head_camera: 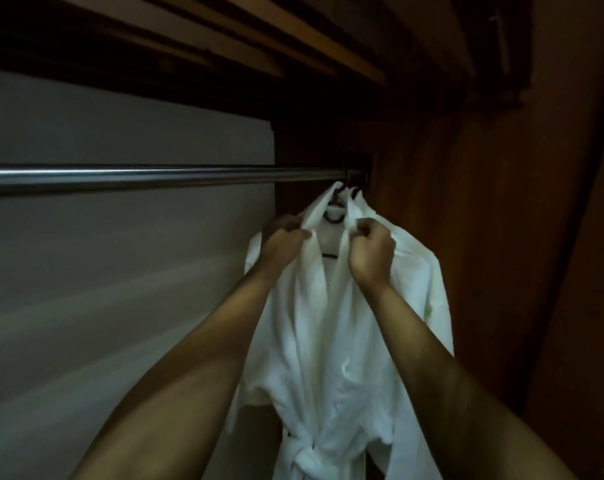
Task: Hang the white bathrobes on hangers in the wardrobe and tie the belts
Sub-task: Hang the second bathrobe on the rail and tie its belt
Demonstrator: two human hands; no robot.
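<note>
A white bathrobe (331, 341) hangs on a dark hanger (334, 216) from the metal rail (155, 176) at the wardrobe's right end. Its belt (305, 459) is knotted at the waist, low in the view. My left hand (283, 237) pinches the left collar edge near the top. My right hand (371, 245) grips the right collar edge at about the same height. A second white robe (428, 282) hangs just behind, close to the wooden side wall; its hanger is mostly hidden.
The wardrobe's brown wooden side wall (494, 237) stands right of the robes. A grey back panel (120, 271) fills the left. A wooden shelf (293, 39) runs overhead. The rail's left stretch carries nothing.
</note>
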